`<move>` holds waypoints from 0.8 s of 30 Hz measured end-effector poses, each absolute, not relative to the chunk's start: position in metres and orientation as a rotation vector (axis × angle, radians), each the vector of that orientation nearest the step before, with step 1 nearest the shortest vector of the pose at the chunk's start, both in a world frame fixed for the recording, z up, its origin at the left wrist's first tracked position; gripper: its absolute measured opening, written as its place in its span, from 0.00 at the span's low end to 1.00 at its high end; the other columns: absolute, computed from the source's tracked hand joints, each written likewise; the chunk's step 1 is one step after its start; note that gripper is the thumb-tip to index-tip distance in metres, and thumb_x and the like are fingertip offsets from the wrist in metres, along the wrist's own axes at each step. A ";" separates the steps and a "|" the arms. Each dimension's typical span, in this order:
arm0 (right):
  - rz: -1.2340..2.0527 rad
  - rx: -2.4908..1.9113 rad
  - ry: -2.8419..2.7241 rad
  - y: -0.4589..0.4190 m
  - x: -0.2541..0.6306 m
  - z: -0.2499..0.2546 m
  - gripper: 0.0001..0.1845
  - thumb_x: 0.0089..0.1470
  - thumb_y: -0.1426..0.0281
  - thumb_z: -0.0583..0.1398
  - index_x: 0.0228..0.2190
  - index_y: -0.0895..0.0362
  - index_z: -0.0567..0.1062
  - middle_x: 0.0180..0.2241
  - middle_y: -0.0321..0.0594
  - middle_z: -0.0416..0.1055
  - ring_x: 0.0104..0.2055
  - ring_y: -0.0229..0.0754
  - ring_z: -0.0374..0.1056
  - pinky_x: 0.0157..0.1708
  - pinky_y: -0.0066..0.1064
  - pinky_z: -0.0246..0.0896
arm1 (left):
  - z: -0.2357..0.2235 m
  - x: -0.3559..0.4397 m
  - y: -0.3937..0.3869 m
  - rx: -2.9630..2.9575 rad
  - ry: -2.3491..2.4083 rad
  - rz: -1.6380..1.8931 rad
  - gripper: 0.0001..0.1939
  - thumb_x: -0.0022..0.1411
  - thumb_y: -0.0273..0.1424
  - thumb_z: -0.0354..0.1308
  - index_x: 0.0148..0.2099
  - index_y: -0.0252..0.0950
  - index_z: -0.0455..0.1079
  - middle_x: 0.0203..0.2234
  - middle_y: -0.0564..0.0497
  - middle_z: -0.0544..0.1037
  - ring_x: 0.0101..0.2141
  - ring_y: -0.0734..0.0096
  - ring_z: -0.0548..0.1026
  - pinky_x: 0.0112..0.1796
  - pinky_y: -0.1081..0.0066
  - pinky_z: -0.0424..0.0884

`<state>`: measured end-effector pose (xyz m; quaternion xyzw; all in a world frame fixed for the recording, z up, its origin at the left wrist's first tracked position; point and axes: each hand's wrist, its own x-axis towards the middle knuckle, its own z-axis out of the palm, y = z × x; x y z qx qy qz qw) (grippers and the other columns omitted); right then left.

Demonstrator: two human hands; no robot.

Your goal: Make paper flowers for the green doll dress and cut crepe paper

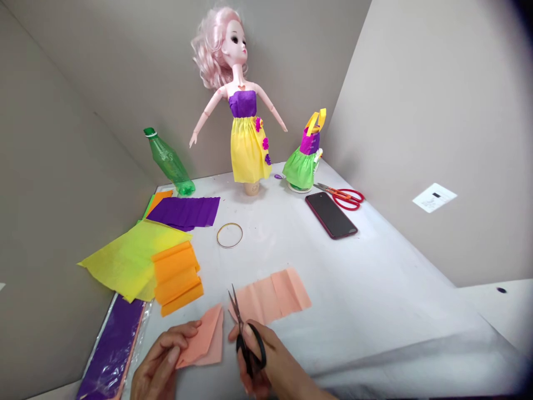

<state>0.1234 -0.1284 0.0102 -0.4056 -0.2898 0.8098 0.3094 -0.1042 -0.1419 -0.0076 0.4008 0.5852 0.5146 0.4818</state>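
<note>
right hand (272, 364) half hides the small black-handled scissors (257, 345)

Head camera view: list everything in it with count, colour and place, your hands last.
doll: 1, pink hair, purple and yellow dress, back centre of white table
small dress on a form: 1, green, purple and yellow, right of doll
plastic bottle: 1, green, back left
red-handled scissors: 1, red, back right
smartphone: 1, black, beside red-handled scissors
ring: 1, gold, mid-table
purple crepe paper: 1 pleated sheet, purple, back left
yellow crepe paper: 1 sheet, yellow-green, left
orange crepe paper: 1 pleated piece, orange, on yellow crepe paper
peach crepe paper: 1 pleated strip, peach, front centre
plastic-wrapped paper: 1 pack, purple, front left
folded peach paper: 1, peach, in left hand
small scissors: 1, black handles, in right hand
left hand: 1, front left
right hand: 1, front centre
</note>
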 end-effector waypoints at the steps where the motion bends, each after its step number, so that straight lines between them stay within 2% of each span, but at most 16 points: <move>1: 2.237 -0.989 -0.693 -0.128 0.127 0.011 0.38 0.49 0.37 0.55 0.43 0.59 0.68 0.17 0.28 0.64 0.13 0.30 0.53 0.11 0.21 0.44 | -0.005 -0.106 -0.140 0.978 1.427 1.302 0.10 0.55 0.39 0.65 0.30 0.38 0.74 0.39 0.48 0.78 0.48 0.56 0.75 0.47 0.68 0.73; 4: 2.570 -0.612 -0.408 -0.128 0.140 0.012 0.38 0.51 0.39 0.54 0.44 0.60 0.71 0.20 0.31 0.66 0.19 0.30 0.59 0.18 0.19 0.50 | 0.008 -0.110 -0.130 0.996 1.446 1.461 0.08 0.57 0.37 0.63 0.31 0.39 0.73 0.40 0.51 0.78 0.48 0.61 0.75 0.49 0.69 0.71; 6: 2.676 -0.435 -0.305 -0.130 0.147 0.011 0.39 0.53 0.39 0.52 0.43 0.63 0.73 0.21 0.33 0.65 0.21 0.30 0.61 0.21 0.20 0.51 | 0.022 -0.110 -0.117 1.071 1.476 1.539 0.06 0.59 0.36 0.62 0.33 0.39 0.72 0.41 0.52 0.77 0.50 0.62 0.74 0.51 0.68 0.68; 10: 2.712 -0.412 -0.241 -0.134 0.151 0.009 0.38 0.51 0.41 0.56 0.40 0.64 0.75 0.20 0.32 0.65 0.18 0.30 0.58 0.17 0.20 0.46 | 0.046 -0.116 -0.080 1.323 1.572 1.650 0.06 0.61 0.37 0.58 0.35 0.40 0.71 0.42 0.51 0.77 0.51 0.58 0.73 0.54 0.59 0.65; 12: 2.719 -0.441 -0.170 -0.136 0.151 0.006 0.34 0.49 0.43 0.60 0.38 0.63 0.75 0.23 0.32 0.67 0.18 0.29 0.58 0.16 0.20 0.46 | 0.052 -0.125 -0.065 1.524 1.743 1.316 0.09 0.62 0.40 0.56 0.39 0.41 0.72 0.48 0.48 0.76 0.55 0.55 0.70 0.56 0.56 0.63; 14: 2.715 -0.498 -0.095 -0.139 0.152 0.004 0.30 0.45 0.46 0.65 0.34 0.61 0.74 0.28 0.34 0.70 0.21 0.29 0.63 0.19 0.19 0.51 | 0.055 -0.132 -0.057 1.735 1.897 1.041 0.13 0.60 0.44 0.56 0.37 0.41 0.73 0.52 0.46 0.75 0.56 0.51 0.68 0.57 0.52 0.60; 17: 2.653 -0.634 -0.214 -0.142 0.155 0.003 0.25 0.45 0.52 0.68 0.30 0.62 0.75 0.27 0.34 0.68 0.24 0.30 0.65 0.24 0.19 0.56 | 0.060 -0.127 -0.061 1.906 1.987 0.973 0.14 0.59 0.45 0.56 0.32 0.40 0.72 0.52 0.46 0.75 0.55 0.51 0.67 0.58 0.51 0.57; 20: 2.604 -0.796 -0.597 -0.143 0.159 0.009 0.25 0.50 0.53 0.65 0.32 0.66 0.78 0.20 0.32 0.62 0.21 0.29 0.61 0.20 0.18 0.51 | 0.069 -0.099 -0.069 1.803 1.657 0.801 0.11 0.60 0.43 0.58 0.33 0.41 0.72 0.48 0.48 0.76 0.51 0.57 0.71 0.53 0.59 0.64; 22: 2.584 -0.910 -0.871 -0.142 0.161 0.016 0.26 0.53 0.52 0.62 0.35 0.66 0.78 0.21 0.35 0.65 0.20 0.28 0.58 0.17 0.18 0.45 | 0.073 -0.072 -0.066 1.754 1.386 0.642 0.09 0.61 0.39 0.58 0.40 0.42 0.73 0.45 0.49 0.77 0.48 0.60 0.73 0.49 0.64 0.68; 24: 2.530 -1.012 -1.117 -0.141 0.161 0.021 0.25 0.55 0.52 0.60 0.36 0.64 0.78 0.22 0.36 0.67 0.19 0.28 0.55 0.16 0.18 0.44 | 0.073 -0.046 -0.055 1.813 1.263 0.565 0.11 0.60 0.35 0.59 0.47 0.43 0.72 0.47 0.49 0.76 0.48 0.61 0.73 0.50 0.64 0.67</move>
